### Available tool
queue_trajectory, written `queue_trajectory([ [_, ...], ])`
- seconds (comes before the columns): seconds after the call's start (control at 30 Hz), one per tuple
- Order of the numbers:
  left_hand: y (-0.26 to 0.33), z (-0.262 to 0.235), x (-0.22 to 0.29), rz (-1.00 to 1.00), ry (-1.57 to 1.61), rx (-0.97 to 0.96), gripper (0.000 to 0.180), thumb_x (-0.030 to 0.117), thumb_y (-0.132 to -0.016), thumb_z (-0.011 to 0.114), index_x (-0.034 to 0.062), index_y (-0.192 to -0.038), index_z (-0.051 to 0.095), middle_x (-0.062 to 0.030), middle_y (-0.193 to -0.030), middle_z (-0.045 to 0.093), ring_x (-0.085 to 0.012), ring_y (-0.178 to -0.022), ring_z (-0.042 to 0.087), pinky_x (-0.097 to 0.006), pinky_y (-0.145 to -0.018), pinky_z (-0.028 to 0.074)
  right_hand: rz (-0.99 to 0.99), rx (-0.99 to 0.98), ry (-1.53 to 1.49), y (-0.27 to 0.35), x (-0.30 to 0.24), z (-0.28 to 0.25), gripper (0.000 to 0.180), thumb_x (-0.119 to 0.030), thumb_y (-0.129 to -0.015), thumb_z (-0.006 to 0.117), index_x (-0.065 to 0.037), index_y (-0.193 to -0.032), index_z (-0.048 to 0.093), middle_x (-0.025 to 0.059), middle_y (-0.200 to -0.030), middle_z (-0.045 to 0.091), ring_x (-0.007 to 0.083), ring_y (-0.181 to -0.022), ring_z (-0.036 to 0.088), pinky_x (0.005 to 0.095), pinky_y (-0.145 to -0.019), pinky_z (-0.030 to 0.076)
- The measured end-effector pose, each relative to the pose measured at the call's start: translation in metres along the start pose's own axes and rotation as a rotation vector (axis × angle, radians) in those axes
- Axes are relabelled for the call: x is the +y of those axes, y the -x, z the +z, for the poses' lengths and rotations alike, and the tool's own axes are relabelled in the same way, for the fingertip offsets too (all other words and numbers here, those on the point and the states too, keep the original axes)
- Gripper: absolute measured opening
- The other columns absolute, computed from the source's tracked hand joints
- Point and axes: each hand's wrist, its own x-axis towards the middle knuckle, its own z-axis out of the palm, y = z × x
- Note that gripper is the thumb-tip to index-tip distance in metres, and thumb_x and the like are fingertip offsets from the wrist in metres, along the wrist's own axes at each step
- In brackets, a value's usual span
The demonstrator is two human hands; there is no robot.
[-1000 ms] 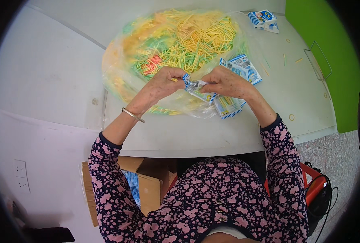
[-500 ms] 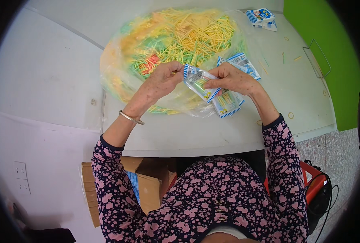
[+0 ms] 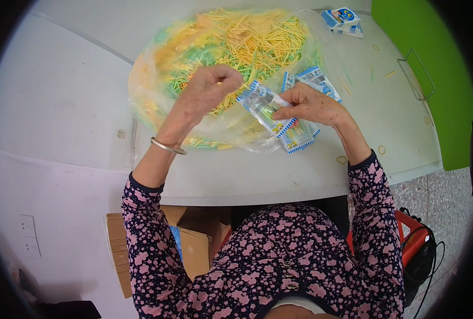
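Observation:
A small clear packet (image 3: 260, 101) with blue-striped ends and green and yellow sticks inside is pinched between the thumb and fingers of my right hand (image 3: 315, 105). It slants above other filled packets (image 3: 304, 139) on the table. My left hand (image 3: 208, 89) is apart from the packet, raised over a large clear plastic bag (image 3: 236, 130). Its thumb and fingers are pressed together; what they hold, if anything, I cannot make out. Heaped in the bag are thin yellow, green and orange sticks (image 3: 257, 45).
Two blue-and-white packets (image 3: 342, 18) lie at the far right of the table (image 3: 236, 183). Loose sticks (image 3: 372, 73) and several rubber bands (image 3: 381, 150) are scattered on the right, before a green panel (image 3: 438, 80). Below the near edge stands an open cardboard box (image 3: 196, 250).
My left hand has let go of the packet's end and moved up and left, over the bag. My right hand still holds the packet, now tilted more steeply.

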Motion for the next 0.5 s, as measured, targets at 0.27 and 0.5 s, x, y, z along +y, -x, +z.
queue_trajectory([
  [0.27, -0.004, -0.035, -0.035, 0.475, -0.767, 0.394, 0.026, 0.015, -0.078, 0.064, 0.0007, -0.098, 0.056, -0.0117, -0.089, 0.06, -0.0124, -0.085, 0.056, -0.029, -0.072, 0.045, 0.004, 0.073, -0.165, 0.003, 0.017, -0.001, 0.021, -0.02, -0.082, 0.066, 0.001, -0.086, 0.068, -0.003, -0.066, 0.059, 0.0019, -0.059, 0.049, 0.0195, -0.051, 0.04],
  [0.5, 0.019, 0.047, -0.03, 0.01, -0.019, -0.12, 0.027, 0.016, -0.079, 0.067, -0.0005, -0.097, 0.055, -0.0071, -0.082, 0.059, -0.0122, -0.073, 0.055, -0.027, -0.066, 0.045, -0.038, 0.14, -0.021, 0.017, 0.016, -0.001, 0.027, -0.021, -0.082, 0.066, 0.002, -0.097, 0.065, 0.002, -0.079, 0.065, 0.0066, -0.067, 0.055, 0.023, -0.059, 0.044],
])
